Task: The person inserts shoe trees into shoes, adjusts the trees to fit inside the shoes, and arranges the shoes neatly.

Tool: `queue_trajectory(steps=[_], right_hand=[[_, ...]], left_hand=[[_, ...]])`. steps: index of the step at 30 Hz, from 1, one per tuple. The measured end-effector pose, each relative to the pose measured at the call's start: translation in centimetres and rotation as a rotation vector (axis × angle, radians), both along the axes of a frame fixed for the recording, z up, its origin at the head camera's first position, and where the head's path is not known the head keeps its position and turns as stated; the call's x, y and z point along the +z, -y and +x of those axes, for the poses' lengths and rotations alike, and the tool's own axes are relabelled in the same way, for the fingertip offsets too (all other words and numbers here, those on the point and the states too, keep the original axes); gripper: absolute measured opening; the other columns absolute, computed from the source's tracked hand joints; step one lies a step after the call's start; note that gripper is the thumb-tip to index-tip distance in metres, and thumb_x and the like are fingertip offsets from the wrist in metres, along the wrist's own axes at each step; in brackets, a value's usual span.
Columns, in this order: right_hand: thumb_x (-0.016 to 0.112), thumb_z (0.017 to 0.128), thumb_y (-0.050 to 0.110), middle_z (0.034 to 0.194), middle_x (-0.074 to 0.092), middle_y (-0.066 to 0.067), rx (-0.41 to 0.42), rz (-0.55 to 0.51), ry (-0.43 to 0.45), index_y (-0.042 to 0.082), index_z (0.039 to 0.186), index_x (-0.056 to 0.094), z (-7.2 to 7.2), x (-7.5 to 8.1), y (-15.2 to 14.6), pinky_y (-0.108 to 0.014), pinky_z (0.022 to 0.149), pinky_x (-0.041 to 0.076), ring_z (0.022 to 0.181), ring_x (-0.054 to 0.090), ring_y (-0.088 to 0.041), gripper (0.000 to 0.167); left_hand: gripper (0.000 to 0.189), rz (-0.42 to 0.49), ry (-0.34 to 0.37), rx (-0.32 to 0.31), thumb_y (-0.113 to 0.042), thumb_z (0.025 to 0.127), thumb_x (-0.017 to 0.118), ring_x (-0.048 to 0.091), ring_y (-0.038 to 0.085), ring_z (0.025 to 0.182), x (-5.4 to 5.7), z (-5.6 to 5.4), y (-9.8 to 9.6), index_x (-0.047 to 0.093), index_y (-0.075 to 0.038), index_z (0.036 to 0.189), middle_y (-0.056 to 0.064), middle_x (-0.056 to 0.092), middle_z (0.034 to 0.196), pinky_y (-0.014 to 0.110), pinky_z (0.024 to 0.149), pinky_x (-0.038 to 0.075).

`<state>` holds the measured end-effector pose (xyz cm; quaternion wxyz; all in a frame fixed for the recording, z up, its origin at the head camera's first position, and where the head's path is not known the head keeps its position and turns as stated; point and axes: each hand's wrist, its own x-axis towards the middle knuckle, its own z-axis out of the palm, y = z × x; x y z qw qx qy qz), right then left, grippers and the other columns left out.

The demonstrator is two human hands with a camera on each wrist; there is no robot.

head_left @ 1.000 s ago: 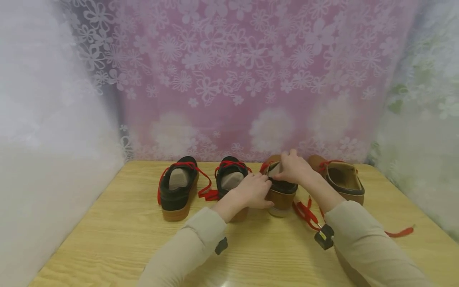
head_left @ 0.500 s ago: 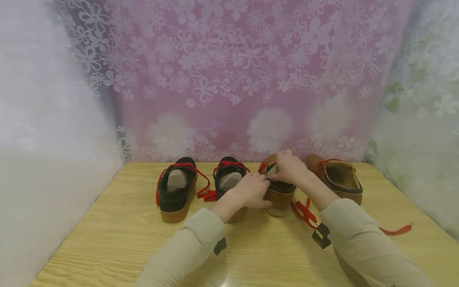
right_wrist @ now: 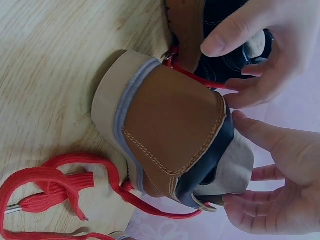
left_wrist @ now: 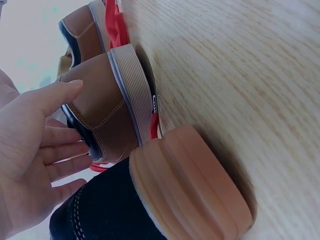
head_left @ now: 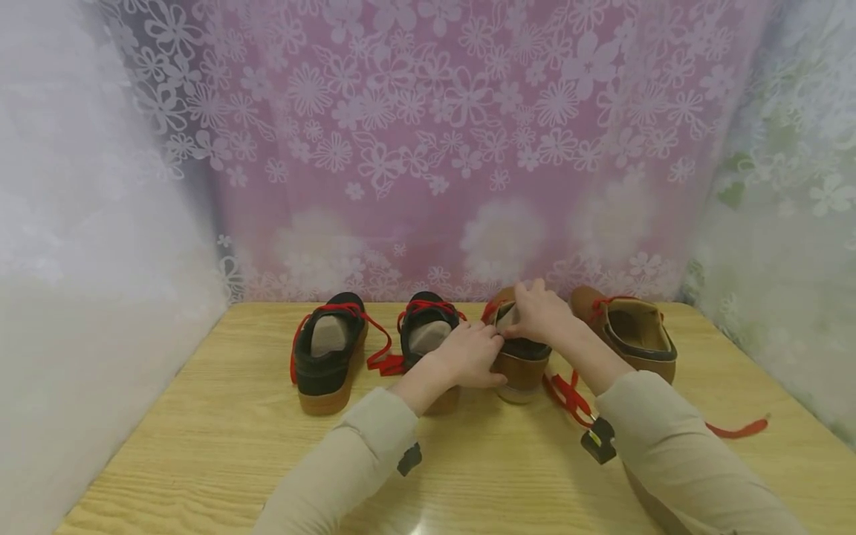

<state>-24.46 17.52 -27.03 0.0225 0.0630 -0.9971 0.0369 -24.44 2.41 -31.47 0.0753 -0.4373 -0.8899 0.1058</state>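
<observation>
Third from the left in the head view is a brown shoe (head_left: 518, 371) with a dark collar and red laces. My right hand (head_left: 540, 312) reaches over its opening. In the right wrist view, that hand's thumb and fingers hold a grey insert (right_wrist: 237, 162) that sticks partly out of the shoe. My left hand (head_left: 468, 355) is at the shoe's left side, its fingers extended along the dark collar. The left wrist view shows its thumb beside the brown heel. Part of the insert lies hidden inside the shoe.
Two black shoes (head_left: 328, 371) with red laces and grey inserts stand to the left, one partly behind my left forearm. Another brown shoe (head_left: 638, 338) at the right has a bare interior. Loose red laces (head_left: 568, 397) lie on the wooden table (head_left: 200, 461). A floral curtain (head_left: 428, 148) hangs behind.
Over the first half second the whole head view shifts slightly, the shoes moving a little left in it. Both hands keep their places at the brown shoe.
</observation>
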Motion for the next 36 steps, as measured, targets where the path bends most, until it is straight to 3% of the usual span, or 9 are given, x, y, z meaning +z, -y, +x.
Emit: queue_trajectory(steps=[6,12,16,27,36], right_hand=[[0.075,0.076,0.035,0.113,0.044,-0.037,-0.013,-0.011,-0.018,-0.012,0.122,0.042,0.1,0.4,-0.2,-0.052,0.073,0.048,0.093,0.053,-0.050,0.074],[0.077,0.074,0.033,0.092,0.055,-0.027,-0.067,-0.052,-0.029,-0.010,0.104,0.046,0.1,0.5,0.3,-0.048,0.066,0.049,0.083,0.059,-0.044,0.060],[0.078,0.073,0.031,0.087,0.056,-0.026,-0.082,-0.064,-0.036,-0.009,0.098,0.045,-0.1,0.1,0.7,-0.048,0.063,0.050,0.079,0.060,-0.043,0.058],[0.077,0.075,0.032,0.091,0.056,-0.022,-0.042,0.069,-0.065,-0.006,0.104,0.051,-0.3,-0.4,0.5,-0.048,0.062,0.050,0.081,0.059,-0.042,0.054],[0.079,0.073,0.027,0.086,0.054,-0.017,0.032,0.161,-0.118,0.000,0.096,0.055,-0.1,-0.4,0.1,-0.047,0.056,0.049,0.076,0.058,-0.038,0.043]], left_hand=[[0.058,-0.007,0.003,0.005,-0.058,0.083,0.056,0.050,0.016,0.105,0.2,0.0,-0.1,0.058,-0.014,0.121,-0.002,0.055,0.116,0.032,0.089,0.040],[0.058,-0.006,0.015,0.012,-0.058,0.083,0.056,0.050,0.016,0.106,0.4,-0.1,0.0,0.058,-0.014,0.122,-0.002,0.055,0.116,0.032,0.089,0.040],[0.060,-0.007,0.019,0.010,-0.058,0.083,0.056,0.050,0.017,0.107,0.4,-0.1,0.0,0.057,-0.013,0.124,-0.001,0.055,0.117,0.033,0.089,0.040],[0.058,0.006,0.019,-0.002,-0.057,0.083,0.057,0.051,0.018,0.104,0.2,-0.2,-0.1,0.060,-0.012,0.121,0.000,0.057,0.114,0.033,0.089,0.040],[0.053,0.007,0.003,-0.014,-0.057,0.083,0.057,0.053,0.018,0.100,0.2,-0.1,-0.4,0.063,-0.013,0.112,0.000,0.058,0.110,0.032,0.084,0.042]])
